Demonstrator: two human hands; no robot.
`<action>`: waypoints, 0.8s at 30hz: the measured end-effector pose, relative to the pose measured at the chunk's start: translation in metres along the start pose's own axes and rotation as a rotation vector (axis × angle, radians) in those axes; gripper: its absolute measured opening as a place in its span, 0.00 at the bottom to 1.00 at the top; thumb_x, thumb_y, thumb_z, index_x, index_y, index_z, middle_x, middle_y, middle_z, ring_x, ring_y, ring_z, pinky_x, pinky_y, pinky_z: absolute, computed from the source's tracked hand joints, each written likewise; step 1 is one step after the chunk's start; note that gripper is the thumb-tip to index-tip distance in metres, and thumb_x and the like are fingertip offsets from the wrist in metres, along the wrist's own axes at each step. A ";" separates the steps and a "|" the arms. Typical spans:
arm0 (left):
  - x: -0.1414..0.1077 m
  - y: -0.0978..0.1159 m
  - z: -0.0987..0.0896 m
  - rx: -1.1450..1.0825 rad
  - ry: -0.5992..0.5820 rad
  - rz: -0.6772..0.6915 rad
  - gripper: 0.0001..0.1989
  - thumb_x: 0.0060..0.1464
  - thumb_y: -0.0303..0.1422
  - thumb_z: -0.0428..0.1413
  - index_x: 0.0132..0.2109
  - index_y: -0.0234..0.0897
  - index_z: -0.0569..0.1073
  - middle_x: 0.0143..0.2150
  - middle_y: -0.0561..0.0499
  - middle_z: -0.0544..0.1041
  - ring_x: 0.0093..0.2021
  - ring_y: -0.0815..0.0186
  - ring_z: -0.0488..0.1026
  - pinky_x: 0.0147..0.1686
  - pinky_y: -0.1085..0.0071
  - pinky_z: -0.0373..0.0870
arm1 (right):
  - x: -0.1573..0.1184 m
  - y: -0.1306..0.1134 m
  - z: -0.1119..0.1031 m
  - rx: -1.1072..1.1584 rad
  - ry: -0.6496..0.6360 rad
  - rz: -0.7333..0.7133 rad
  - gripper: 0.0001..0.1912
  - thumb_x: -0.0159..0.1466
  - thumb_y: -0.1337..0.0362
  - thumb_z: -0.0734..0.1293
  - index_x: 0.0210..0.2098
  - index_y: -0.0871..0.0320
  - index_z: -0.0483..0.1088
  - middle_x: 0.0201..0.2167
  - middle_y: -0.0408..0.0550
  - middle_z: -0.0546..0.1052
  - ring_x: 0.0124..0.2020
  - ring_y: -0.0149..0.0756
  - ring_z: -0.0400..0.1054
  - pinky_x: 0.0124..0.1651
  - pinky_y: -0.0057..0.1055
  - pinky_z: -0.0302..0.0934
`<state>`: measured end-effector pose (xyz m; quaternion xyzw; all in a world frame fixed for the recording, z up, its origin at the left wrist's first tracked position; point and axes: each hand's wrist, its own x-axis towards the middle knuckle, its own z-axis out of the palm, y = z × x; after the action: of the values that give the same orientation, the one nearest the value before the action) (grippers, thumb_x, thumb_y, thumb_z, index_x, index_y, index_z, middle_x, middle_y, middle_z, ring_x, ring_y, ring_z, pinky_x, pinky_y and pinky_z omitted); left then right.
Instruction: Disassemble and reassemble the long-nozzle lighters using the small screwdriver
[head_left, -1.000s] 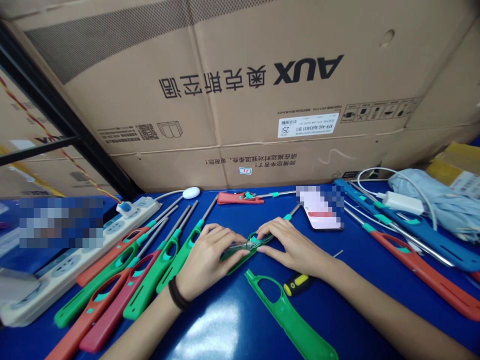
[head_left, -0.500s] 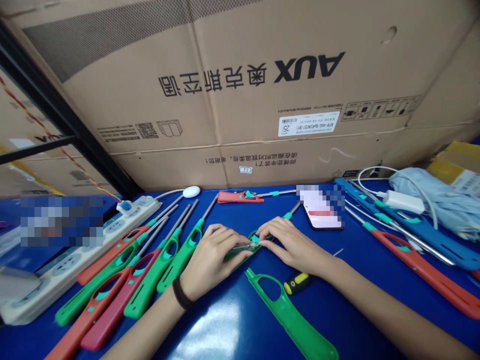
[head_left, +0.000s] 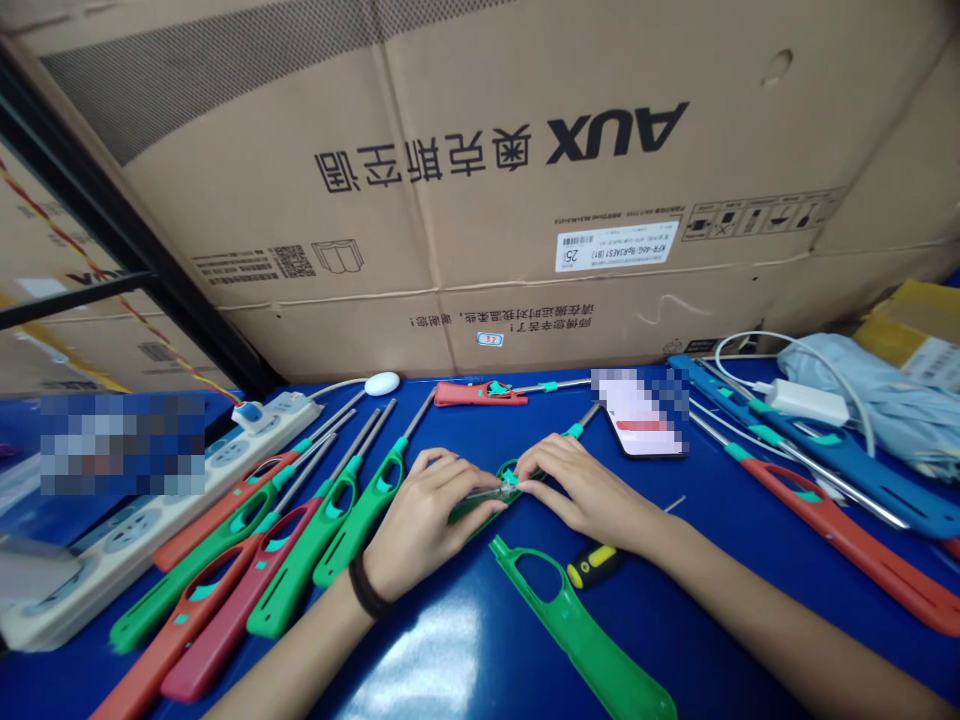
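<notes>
At the centre lies an opened green gas lighter (head_left: 512,472), its teal trigger parts showing and its metal tube reaching up to the right. My left hand (head_left: 431,505), with a dark band at the wrist, is closed on the lighter's clear fuel tank (head_left: 486,493), partly hidden by the fingers. From the other side, my right hand (head_left: 574,490) pinches the lighter near the trigger; its fingertips cover the exact spot. A loose green handle shell (head_left: 581,630) rests below the hands. Beside my right forearm is a black and yellow screwdriver (head_left: 596,566), its shaft partly under the arm.
Several red and green lighters (head_left: 289,560) lie fanned out on the left, alongside a white power strip (head_left: 142,520). A red lighter (head_left: 480,394) and a phone (head_left: 643,425) are farther back. Blue lighters (head_left: 847,450) sit right. Behind the table stands a large cardboard box (head_left: 480,240).
</notes>
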<state>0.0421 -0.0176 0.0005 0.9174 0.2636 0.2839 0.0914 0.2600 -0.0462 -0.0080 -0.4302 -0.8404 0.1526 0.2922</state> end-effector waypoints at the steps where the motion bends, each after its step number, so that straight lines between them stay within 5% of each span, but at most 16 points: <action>1: 0.000 0.000 0.000 -0.003 -0.001 0.001 0.05 0.57 0.32 0.57 0.42 0.41 0.73 0.37 0.53 0.79 0.37 0.66 0.74 0.48 0.63 0.60 | 0.000 0.000 0.000 0.001 0.001 0.001 0.04 0.67 0.64 0.60 0.37 0.55 0.66 0.38 0.45 0.73 0.42 0.36 0.63 0.49 0.37 0.57; 24: 0.001 -0.001 0.004 0.015 0.055 0.022 0.04 0.57 0.32 0.57 0.41 0.40 0.73 0.35 0.54 0.79 0.35 0.67 0.74 0.48 0.63 0.61 | 0.000 0.001 0.002 0.029 0.003 -0.008 0.04 0.67 0.64 0.60 0.37 0.55 0.66 0.37 0.45 0.73 0.42 0.36 0.63 0.49 0.37 0.57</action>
<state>0.0445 -0.0165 -0.0030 0.9127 0.2581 0.3081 0.0740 0.2595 -0.0456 -0.0098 -0.4227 -0.8395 0.1628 0.3000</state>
